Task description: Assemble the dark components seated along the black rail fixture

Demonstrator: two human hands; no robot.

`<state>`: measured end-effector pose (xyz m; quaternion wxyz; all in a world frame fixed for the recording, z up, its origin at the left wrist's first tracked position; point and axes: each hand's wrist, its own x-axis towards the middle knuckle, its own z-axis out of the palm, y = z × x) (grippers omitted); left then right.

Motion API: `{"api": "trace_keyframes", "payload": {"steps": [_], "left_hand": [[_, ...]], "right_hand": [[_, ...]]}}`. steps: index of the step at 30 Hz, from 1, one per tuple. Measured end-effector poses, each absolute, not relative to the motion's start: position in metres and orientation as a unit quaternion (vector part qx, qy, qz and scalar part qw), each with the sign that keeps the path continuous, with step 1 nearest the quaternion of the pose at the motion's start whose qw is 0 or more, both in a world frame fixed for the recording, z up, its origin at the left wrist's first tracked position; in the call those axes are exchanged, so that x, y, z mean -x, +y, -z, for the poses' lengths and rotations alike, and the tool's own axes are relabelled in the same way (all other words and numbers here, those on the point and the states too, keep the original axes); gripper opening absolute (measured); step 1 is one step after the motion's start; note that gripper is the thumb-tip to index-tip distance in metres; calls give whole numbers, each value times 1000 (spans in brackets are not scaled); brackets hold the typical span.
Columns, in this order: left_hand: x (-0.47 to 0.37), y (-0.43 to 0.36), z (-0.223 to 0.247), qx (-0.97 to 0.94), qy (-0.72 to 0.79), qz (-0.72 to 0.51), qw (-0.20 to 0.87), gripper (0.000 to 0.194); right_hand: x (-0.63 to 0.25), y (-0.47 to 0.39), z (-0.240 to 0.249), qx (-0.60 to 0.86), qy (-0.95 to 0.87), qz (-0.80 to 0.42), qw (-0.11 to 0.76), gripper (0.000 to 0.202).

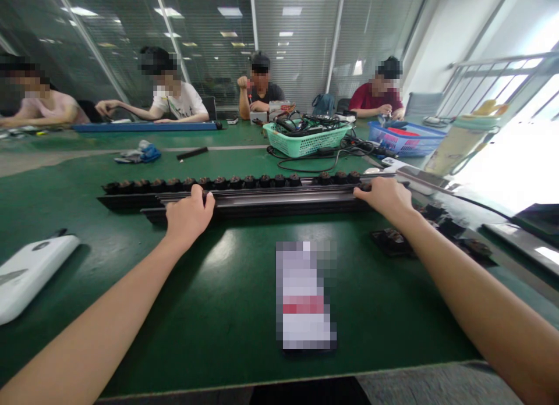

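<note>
A long black metal rail [283, 200] lies crosswise in front of me, and both hands grip it. My left hand [190, 214] is closed around its left part, thumb and forefinger bent over the upper edge. Near the rail's right end, my right hand [388, 196] is closed on it, with most fingers hidden behind. Just beyond sits a second long dark strip [124, 202], carrying a row of round black parts [236, 183] with brownish tops. A gap shows in that row toward the right. Several similar loose dark parts [395, 240] lie beside my right forearm.
A phone [304, 300] lies near the front edge; a white device [37, 271] is at left. Farther back are a green basket [305, 140] of cables, a blue basket [406, 140], a blue cloth bundle [140, 153] and a large bottle [458, 140]. Several people sit opposite.
</note>
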<state>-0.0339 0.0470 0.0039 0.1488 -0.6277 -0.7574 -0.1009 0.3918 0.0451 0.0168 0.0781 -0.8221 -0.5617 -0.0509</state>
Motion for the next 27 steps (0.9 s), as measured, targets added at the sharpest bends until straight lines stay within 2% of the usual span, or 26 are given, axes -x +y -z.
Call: {"api": "trace_keyframes", "payload": {"steps": [27], "left_hand": [[34, 48, -4, 629, -755, 103, 153, 63]], "right_hand": [[-398, 47, -17, 825, -559, 37, 74, 54]]}}
